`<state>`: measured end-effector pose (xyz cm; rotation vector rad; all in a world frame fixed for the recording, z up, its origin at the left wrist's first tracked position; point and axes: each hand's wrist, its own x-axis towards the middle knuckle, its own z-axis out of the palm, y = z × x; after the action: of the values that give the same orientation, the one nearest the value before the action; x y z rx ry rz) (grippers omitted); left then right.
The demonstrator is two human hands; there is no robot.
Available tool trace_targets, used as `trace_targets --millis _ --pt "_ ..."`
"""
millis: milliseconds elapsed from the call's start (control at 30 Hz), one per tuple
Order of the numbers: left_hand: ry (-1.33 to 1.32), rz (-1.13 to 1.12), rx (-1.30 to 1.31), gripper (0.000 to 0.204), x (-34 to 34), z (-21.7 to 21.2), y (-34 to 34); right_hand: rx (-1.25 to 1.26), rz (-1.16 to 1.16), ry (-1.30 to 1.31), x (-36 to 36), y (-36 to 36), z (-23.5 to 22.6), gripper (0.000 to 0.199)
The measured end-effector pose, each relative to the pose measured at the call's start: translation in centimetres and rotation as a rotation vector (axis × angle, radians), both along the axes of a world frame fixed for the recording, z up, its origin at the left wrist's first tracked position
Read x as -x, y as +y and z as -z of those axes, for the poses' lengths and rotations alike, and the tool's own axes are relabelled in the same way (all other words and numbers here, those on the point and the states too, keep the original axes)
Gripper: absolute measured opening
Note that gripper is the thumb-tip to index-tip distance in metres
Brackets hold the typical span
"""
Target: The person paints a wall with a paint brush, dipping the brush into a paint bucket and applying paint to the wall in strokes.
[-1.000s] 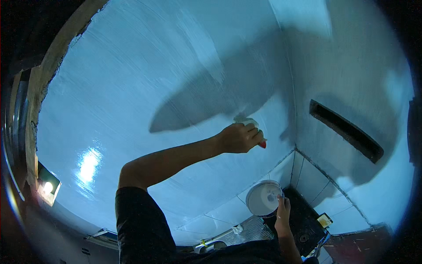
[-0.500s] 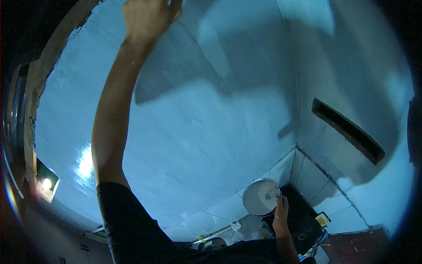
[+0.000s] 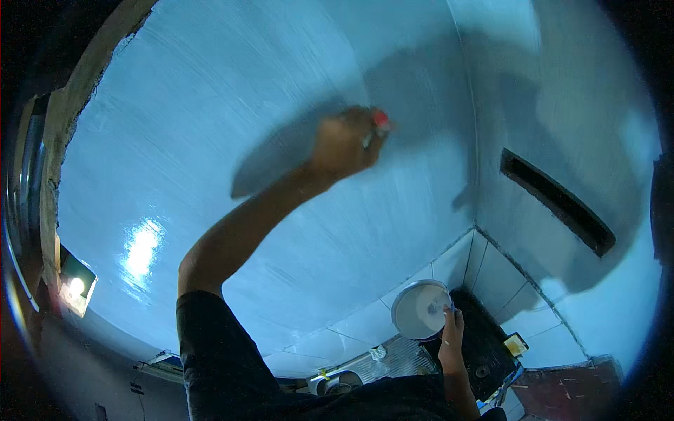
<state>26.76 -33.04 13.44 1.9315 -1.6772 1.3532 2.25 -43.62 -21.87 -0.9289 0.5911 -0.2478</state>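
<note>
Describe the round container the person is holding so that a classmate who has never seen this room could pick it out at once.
Start at the corner where the pale blue painted wall meets the tiled lower wall. Just in front of those tiles, low in the view, the right hand holds up a shallow round pan. Unlike the square tiles around it, it is circular, with a grey rim and whitish contents.

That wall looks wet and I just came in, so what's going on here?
A person is painting the wall. The left hand is raised against it, its grip closed on a red-tipped brush handle. The right hand holds a round pan of white paint lower down, near the tiled corner.
</note>
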Motion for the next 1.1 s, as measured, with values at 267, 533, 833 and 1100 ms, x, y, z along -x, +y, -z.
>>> trace_targets --millis 267,533,833,1100 --pt "-0.786 -0.308 0.214 0.012 2.6 -10.1 1.9 -0.012 -0.046 0.081 0.6 -0.4 0.0 0.047" --pt "-0.127 0.014 -0.295 0.015 1.5 6.1 1.7 0.031 -0.01 0.095 0.5 0.2 0.6 0.058" --pt "-0.031 -0.136 0.199 0.025 -1.1 -12.9 2.5 0.078 -0.057 0.077 1.8 0.1 -0.5 0.06" --pt "-1.033 -0.322 0.462 0.018 2.4 -29.2 3.5 0.027 -0.01 0.114 1.5 0.8 -0.1 0.067"
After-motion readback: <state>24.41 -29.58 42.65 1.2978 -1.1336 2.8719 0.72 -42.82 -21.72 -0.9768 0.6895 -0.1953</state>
